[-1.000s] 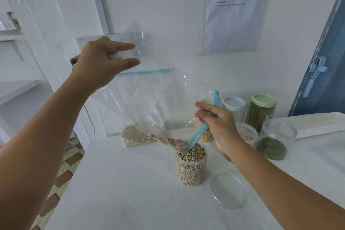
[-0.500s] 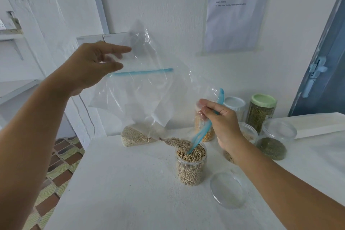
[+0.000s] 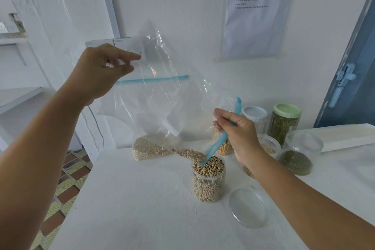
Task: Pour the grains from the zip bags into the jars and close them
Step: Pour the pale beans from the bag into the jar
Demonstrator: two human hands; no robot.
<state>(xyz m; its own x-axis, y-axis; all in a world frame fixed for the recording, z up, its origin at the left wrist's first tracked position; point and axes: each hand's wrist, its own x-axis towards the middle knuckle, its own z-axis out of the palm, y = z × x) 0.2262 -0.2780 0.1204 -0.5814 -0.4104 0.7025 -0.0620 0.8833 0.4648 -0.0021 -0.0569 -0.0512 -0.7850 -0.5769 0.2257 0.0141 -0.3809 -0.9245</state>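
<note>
A clear zip bag (image 3: 154, 105) with a blue seal hangs tilted over an open clear jar (image 3: 209, 182) that is nearly full of pale beans. My left hand (image 3: 101, 73) pinches the bag's raised bottom corner high on the left. My right hand (image 3: 237, 134) pinches the bag's blue zip edge just above the jar. A small stream of beans (image 3: 188, 153) runs out of the bag's mouth into the jar. The jar's clear lid (image 3: 248, 208) lies flat on the white table (image 3: 142, 209), right of the jar.
Behind the jar lie a bag of small white grains (image 3: 148, 147) and a container of yellow corn (image 3: 224, 147). At the right stand a green-lidded jar (image 3: 284, 123), a white-lidded jar (image 3: 254, 116), an open jar of green grains (image 3: 298, 154) and another open jar (image 3: 268, 146).
My left hand has dropped a little and moved nearer with the bag's corner. The heap of beans left in the bag has shrunk as they ran into the jar. My right hand stays put.
</note>
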